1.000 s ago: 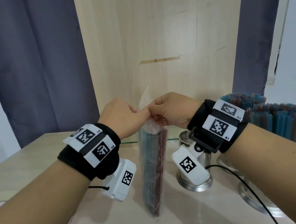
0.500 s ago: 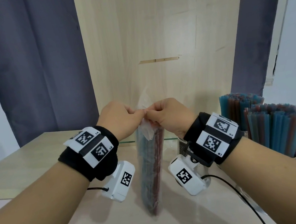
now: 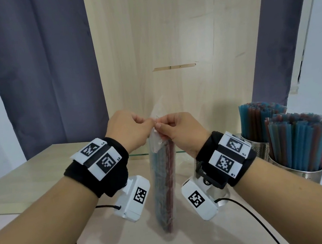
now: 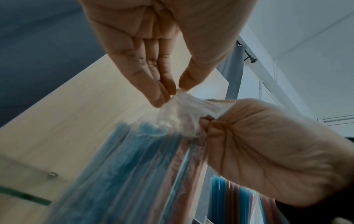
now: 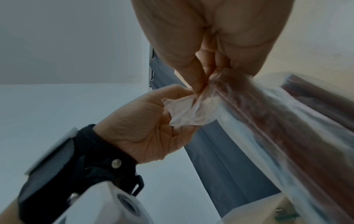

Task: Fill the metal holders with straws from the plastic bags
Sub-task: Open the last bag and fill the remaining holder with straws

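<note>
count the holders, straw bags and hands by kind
Full holders: 2, one behind the other
Holder behind the right wrist, partly hidden: 1
Bag of straws: 1
Hands pinching the bag top: 2, left and right
Total: 6

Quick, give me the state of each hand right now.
Left hand: fingers pinching the top of the plastic bag of straws.
Right hand: closed on the same bag top.

Black wristbands [image 3: 99,168] carry white coded tags and seemingly cabled white cameras [image 3: 133,199].
</note>
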`<state>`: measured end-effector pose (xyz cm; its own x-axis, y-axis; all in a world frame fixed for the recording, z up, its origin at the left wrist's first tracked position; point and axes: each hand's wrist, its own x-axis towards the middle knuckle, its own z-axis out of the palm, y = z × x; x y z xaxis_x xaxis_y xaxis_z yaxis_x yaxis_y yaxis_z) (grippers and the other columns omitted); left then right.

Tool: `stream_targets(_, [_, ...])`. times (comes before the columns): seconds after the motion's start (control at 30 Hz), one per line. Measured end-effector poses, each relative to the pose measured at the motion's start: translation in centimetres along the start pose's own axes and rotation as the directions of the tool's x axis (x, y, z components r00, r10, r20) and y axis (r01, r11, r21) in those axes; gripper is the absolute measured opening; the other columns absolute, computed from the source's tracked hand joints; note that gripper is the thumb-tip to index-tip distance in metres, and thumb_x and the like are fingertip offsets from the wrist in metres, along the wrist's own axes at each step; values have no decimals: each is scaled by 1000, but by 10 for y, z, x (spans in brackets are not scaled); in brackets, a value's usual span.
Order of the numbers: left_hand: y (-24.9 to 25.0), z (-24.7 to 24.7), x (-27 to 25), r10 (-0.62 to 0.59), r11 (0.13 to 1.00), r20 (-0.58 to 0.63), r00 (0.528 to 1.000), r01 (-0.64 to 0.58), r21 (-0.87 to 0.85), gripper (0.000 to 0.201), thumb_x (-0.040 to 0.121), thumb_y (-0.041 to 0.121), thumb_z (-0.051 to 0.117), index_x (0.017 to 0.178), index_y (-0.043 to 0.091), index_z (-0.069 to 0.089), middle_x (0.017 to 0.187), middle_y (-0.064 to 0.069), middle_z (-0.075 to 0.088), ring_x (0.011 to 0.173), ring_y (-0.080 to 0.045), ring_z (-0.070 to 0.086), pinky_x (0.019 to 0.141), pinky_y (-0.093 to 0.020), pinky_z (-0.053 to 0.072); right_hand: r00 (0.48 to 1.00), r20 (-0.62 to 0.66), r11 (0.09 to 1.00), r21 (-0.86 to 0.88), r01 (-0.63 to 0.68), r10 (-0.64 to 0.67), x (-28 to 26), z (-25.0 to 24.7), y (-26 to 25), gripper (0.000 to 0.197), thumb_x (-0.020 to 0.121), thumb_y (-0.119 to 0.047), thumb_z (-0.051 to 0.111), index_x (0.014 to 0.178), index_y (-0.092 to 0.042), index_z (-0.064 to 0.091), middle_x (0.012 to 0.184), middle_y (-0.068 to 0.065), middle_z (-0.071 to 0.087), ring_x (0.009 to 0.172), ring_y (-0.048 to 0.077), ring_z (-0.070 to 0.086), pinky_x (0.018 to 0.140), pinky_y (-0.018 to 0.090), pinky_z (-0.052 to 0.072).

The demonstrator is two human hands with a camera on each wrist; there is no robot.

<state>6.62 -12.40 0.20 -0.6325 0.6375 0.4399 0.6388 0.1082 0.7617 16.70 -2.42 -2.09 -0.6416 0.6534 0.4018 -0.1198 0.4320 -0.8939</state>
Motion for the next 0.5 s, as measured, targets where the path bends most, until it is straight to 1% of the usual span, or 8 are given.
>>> stream_targets(0.03, [1,-1,-1,-4,1000,-11,1000,5,5,32,75,37,66,62,10,74,64,-7,72,71,-24,72,71,-44,61,1000,8,1000,-5,12,-11,-1,0,0,8,95,-7,63,90,-7,70,72,0,66,58,3,57,65,18,48])
stream_targets(0.1, [4,-2,-5,23,996,-25,999,-20,83,33,78,32,64,60,5,71,64,-10,71,68,-27,70,68,-44,60,999,17,998,-56,41,-40,-4,2,0,8,94,-9,65,94,-5,72,80,6,69,65,7,59,67,19,49])
stream_targets(0.17, [8,-3,-8,65,980,-35,997,-57,192,34,81,29,62,61,3,71,66,-13,71,68,-28,68,69,-44,58,998,12,992,-103,67,-66,-6,3,0,7,93,-12,67,89,-11,72,83,9,71,70,12,60,68,23,49])
stream_targets(0.27, [12,-3,-11,83,972,-34,996,-73,225,33,82,28,61,63,4,71,67,-13,71,71,-28,67,71,-43,57,996,-15,988,-130,83,-86,-8,5,0,15,89,-12,68,76,-19,70,75,5,69,67,12,59,65,26,48])
stream_targets(0.3, [12,-3,-12,77,976,-40,996,-67,208,32,83,28,62,62,5,71,67,-12,71,71,-26,67,71,-41,57,997,-26,991,-113,72,-76,-8,5,-1,17,89,-11,67,74,-19,69,73,4,67,67,13,58,65,27,48])
stream_targets(0.37, [12,1,-14,56,991,-59,997,-48,129,30,84,27,61,62,9,70,65,-7,71,69,-23,69,72,-39,57,998,-56,999,-22,28,-29,-8,6,-1,21,89,-9,64,70,-17,66,67,3,64,64,14,57,62,26,47])
stream_targets(0.43, [11,7,-16,29,1000,-84,996,-29,11,29,83,24,61,61,7,69,65,-10,71,69,-27,70,74,-43,59,995,-92,996,82,-22,29,-7,8,1,26,90,-7,59,64,-12,59,63,6,58,60,17,52,58,27,44])
stream_targets(0.5, [10,12,-15,-19,991,-88,996,8,-132,28,78,25,58,61,6,69,69,-13,72,74,-32,71,74,-48,59,989,-108,968,241,-71,99,-6,12,4,24,90,-7,54,66,-9,53,68,12,50,63,23,45,56,29,37])
